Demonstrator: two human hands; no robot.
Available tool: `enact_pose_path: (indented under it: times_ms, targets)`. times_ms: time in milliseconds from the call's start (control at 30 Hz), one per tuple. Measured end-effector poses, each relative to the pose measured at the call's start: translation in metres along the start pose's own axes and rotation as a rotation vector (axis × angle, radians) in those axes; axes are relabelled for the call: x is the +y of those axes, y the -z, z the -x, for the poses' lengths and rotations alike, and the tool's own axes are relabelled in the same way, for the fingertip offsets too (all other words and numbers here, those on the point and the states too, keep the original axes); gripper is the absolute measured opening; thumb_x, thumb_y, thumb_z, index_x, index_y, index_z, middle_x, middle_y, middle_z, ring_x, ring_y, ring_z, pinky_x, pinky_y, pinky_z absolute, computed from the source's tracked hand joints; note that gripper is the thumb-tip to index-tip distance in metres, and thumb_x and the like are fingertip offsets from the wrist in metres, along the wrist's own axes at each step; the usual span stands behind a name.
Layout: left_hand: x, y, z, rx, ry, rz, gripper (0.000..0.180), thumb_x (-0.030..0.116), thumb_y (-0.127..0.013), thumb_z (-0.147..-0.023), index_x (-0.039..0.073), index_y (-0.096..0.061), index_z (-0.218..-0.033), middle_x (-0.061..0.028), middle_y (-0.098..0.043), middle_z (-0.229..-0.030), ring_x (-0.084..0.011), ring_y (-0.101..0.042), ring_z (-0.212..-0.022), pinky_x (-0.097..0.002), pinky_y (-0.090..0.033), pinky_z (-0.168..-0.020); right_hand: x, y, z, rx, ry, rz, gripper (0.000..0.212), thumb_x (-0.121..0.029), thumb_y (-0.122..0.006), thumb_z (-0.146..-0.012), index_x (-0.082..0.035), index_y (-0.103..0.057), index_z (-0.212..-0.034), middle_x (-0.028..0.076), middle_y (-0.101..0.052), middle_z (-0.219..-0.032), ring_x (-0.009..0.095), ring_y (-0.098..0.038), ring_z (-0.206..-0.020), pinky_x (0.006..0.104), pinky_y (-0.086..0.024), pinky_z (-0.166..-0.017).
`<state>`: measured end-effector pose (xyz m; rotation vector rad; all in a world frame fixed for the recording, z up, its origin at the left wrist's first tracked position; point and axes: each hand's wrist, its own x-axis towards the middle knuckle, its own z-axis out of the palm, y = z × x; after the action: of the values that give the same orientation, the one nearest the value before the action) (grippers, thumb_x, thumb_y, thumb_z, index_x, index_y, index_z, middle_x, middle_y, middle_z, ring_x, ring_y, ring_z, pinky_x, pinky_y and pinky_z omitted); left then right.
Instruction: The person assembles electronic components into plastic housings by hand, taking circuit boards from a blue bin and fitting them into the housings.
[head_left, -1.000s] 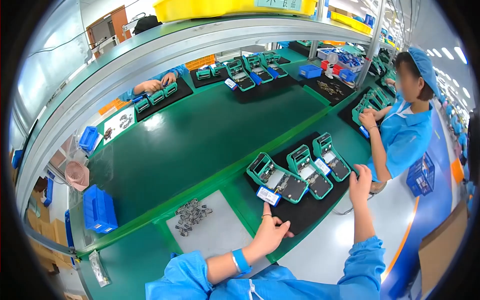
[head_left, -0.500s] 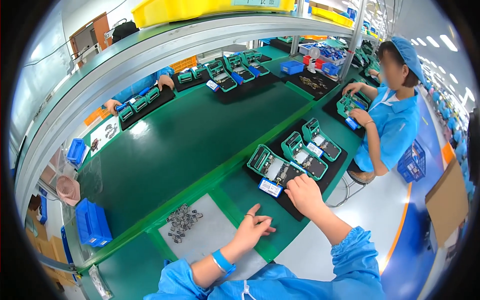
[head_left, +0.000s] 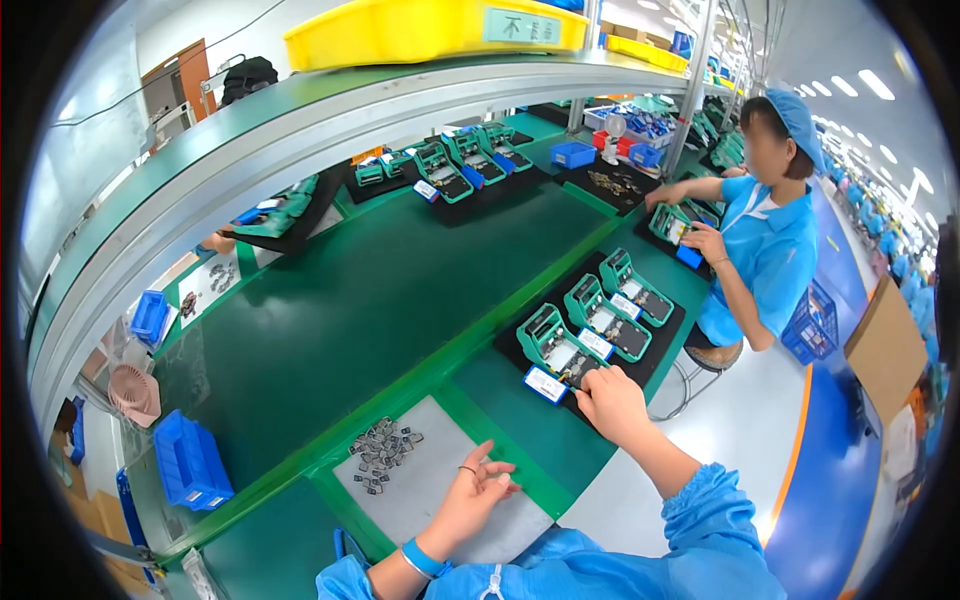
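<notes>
My right hand (head_left: pixel 612 402) is at the near end of a green-framed electronic device (head_left: pixel 552 345), its fingers bent and pressed together on the device's edge. Whatever they pinch there is hidden. A blue-and-white labelled block (head_left: pixel 545 384) sits beside that device's near corner. Two similar devices (head_left: pixel 610 318) (head_left: pixel 638 287) lie farther right on the same black mat (head_left: pixel 515 352). Over a grey sheet (head_left: pixel 430 480), my left hand (head_left: pixel 475 505) is open with its fingers apart and nothing visible in it. A pile of small metal-and-black parts (head_left: pixel 382 455) lies on the sheet just beyond it.
A co-worker (head_left: pixel 765 230) handles a similar device at the right. Across the green table (head_left: pixel 380 300), another person's hand (head_left: pixel 217 243) is at a tilted black mat (head_left: pixel 300 225). Blue bins (head_left: pixel 190 462) stand at left; a metal shelf (head_left: pixel 330 115) arches overhead.
My left hand has moved left, over the grey sheet. My right hand stays at the device. At far left the black mat with devices has tilted up. The co-worker's far arm has stretched out.
</notes>
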<state>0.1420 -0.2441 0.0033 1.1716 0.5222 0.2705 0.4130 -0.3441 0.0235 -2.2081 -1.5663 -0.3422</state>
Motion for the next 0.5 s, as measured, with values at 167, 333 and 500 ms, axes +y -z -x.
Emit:
enact_pose_path:
  times_ms: [167, 333, 500]
  targets:
    - [0.011, 0.037, 0.026, 0.026, -0.048, -0.088, 0.068, 0.012, -0.057, -0.102, 0.002, -0.018, -0.156, -0.0174, -0.055, -0.131, -0.0253, -0.064, -0.11, -0.0361, -0.052, -0.096, -0.048, 0.01, -0.021, 0.103, 0.116, -0.189, 0.035, -0.014, -0.076, -0.08, -0.006, -0.064, -0.111, 0.013, -0.061, -0.113, 0.034, -0.058, -0.106, 0.0432, -0.048, -0.088]
    - [0.049, 0.082, 0.03, 0.19, -0.152, -0.213, 0.06, 0.016, -0.057, -0.102, -0.001, -0.028, -0.152, -0.0169, -0.057, -0.128, -0.0228, -0.064, -0.111, -0.0353, -0.052, -0.097, -0.108, -0.013, -0.085, -0.064, 0.239, -0.508, 0.031, -0.014, -0.07, -0.088, -0.005, -0.063, -0.116, 0.017, -0.06, -0.123, 0.038, -0.056, -0.116, 0.0452, -0.048, -0.098]
    - [0.037, 0.11, 0.038, 0.422, -0.231, -0.235, 0.047, 0.013, -0.055, -0.103, -0.001, -0.04, -0.145, -0.0114, -0.06, -0.119, -0.0151, -0.065, -0.097, -0.0278, -0.052, -0.083, -0.167, -0.074, -0.153, -0.24, 0.266, -0.668, 0.031, -0.018, -0.067, -0.091, -0.006, -0.062, -0.119, 0.015, -0.059, -0.127, 0.035, -0.054, -0.123, 0.043, -0.049, -0.097]
